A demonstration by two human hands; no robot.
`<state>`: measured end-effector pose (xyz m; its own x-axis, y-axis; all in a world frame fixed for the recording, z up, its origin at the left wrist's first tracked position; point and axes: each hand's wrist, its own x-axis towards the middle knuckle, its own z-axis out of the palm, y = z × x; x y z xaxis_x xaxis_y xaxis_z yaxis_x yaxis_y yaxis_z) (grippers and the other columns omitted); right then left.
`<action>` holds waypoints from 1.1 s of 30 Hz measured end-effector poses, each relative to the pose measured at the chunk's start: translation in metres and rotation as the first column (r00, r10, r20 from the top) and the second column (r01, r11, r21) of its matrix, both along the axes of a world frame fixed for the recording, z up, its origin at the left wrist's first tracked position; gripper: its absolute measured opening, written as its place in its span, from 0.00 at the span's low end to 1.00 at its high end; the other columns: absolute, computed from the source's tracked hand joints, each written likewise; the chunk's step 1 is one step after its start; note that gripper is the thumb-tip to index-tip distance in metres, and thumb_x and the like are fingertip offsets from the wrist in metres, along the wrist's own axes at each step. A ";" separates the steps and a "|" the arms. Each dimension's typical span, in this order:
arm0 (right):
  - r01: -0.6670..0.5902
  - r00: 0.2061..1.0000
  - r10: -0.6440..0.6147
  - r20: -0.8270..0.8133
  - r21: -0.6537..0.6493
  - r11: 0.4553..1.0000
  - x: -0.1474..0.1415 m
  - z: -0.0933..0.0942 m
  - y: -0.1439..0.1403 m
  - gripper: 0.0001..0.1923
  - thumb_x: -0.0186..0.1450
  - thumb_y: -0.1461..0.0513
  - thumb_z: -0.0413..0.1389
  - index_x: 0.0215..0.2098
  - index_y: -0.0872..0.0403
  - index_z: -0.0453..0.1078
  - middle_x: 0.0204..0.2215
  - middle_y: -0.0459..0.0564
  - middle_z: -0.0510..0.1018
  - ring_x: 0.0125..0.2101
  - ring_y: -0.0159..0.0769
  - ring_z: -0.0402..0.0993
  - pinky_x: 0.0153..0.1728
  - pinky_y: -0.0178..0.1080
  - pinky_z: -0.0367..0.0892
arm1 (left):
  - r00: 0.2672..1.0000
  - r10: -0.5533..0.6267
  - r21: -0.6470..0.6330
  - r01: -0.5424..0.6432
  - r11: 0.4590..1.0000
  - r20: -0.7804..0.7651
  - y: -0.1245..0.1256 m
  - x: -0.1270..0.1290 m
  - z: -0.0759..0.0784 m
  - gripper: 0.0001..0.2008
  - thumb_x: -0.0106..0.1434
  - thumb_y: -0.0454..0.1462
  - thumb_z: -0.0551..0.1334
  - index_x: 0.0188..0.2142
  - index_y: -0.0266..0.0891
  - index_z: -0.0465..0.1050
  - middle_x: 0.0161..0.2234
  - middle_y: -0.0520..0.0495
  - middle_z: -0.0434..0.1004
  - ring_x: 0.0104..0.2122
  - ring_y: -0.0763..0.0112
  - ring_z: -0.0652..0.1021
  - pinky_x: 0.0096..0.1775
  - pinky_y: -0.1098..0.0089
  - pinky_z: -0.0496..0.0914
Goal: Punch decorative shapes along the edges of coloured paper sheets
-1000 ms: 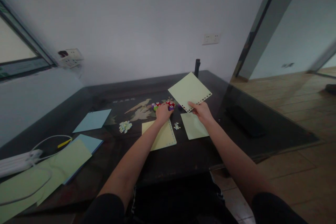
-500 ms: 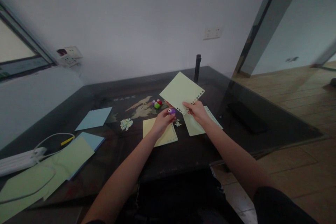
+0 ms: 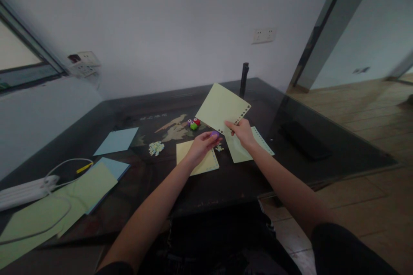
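Observation:
My right hand point(image 3: 241, 132) is closed on a pale yellow-green sheet of paper point(image 3: 222, 106), raised and tilted above the table. A row of small punched holes runs along the sheet's near right edge. In my left hand point(image 3: 201, 147) is a small purple craft hole punch point(image 3: 214, 134), right at the sheet's lower edge; I cannot tell whether the edge sits in its slot. Under the left hand lies a yellow sheet point(image 3: 206, 164) with a punched edge, and under the right a pale green punched sheet point(image 3: 240, 154). Tiny paper cutouts point(image 3: 219, 148) lie between those two.
More punches point(image 3: 194, 124), red, green and purple, stand behind my left hand. A pile of paper cutouts point(image 3: 156, 148) and a blue sheet point(image 3: 116, 141) lie to the left. Green sheets point(image 3: 64, 210), a white power strip point(image 3: 26, 192) and its cable cover the near left. A black post point(image 3: 244, 79) rises at the back.
The raised sheet has turned slightly. The purple punch has rotated in my left hand and moved a little right and up, closer to the sheet's lower edge.

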<state>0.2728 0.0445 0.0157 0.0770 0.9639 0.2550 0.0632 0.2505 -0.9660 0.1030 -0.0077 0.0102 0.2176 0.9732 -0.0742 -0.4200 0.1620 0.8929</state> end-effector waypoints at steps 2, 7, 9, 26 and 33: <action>0.008 0.999 -0.008 0.038 0.011 1.000 0.001 0.000 0.001 0.15 0.49 0.53 0.62 0.21 0.56 0.68 0.15 0.45 0.70 0.13 0.28 0.60 0.14 0.33 0.56 | 1.000 -0.014 0.015 0.014 1.000 -0.010 -0.001 0.000 0.001 0.14 0.50 0.36 0.71 0.35 0.32 0.75 0.36 0.44 0.78 0.38 0.68 0.78 0.48 0.65 0.69; -0.028 0.997 0.028 0.073 -0.002 1.000 0.002 -0.002 0.002 0.15 0.49 0.53 0.61 0.23 0.57 0.70 0.16 0.46 0.72 0.14 0.29 0.62 0.15 0.34 0.59 | 0.999 0.033 0.072 -0.033 0.997 -0.003 -0.002 -0.001 0.003 0.15 0.48 0.40 0.72 0.34 0.34 0.76 0.36 0.45 0.77 0.39 0.68 0.77 0.47 0.62 0.69; -0.042 0.995 0.042 0.094 -0.004 0.999 0.001 -0.001 0.002 0.14 0.50 0.54 0.61 0.24 0.57 0.71 0.17 0.47 0.73 0.14 0.29 0.62 0.15 0.34 0.60 | 0.997 0.078 0.090 -0.076 0.993 -0.013 -0.001 -0.001 0.004 0.16 0.47 0.40 0.72 0.33 0.34 0.76 0.35 0.46 0.77 0.38 0.69 0.76 0.46 0.63 0.69; -0.207 0.978 0.207 0.026 -0.008 0.978 -0.006 -0.001 -0.008 0.18 0.49 0.59 0.66 0.36 0.59 0.75 0.36 0.58 0.81 0.35 0.46 0.77 0.39 0.46 0.72 | 0.972 0.222 0.180 -0.204 0.962 -0.084 0.001 0.002 -0.004 0.17 0.47 0.42 0.71 0.35 0.35 0.78 0.35 0.45 0.78 0.36 0.70 0.75 0.43 0.68 0.69; -0.096 0.994 0.097 0.044 -0.025 0.995 -0.002 -0.001 -0.005 0.18 0.48 0.58 0.65 0.35 0.59 0.76 0.36 0.57 0.81 0.37 0.47 0.78 0.41 0.46 0.72 | 0.955 0.225 0.179 -0.191 0.965 -0.193 -0.002 0.001 -0.001 0.17 0.49 0.45 0.70 0.34 0.36 0.77 0.33 0.48 0.77 0.31 0.74 0.74 0.33 0.74 0.67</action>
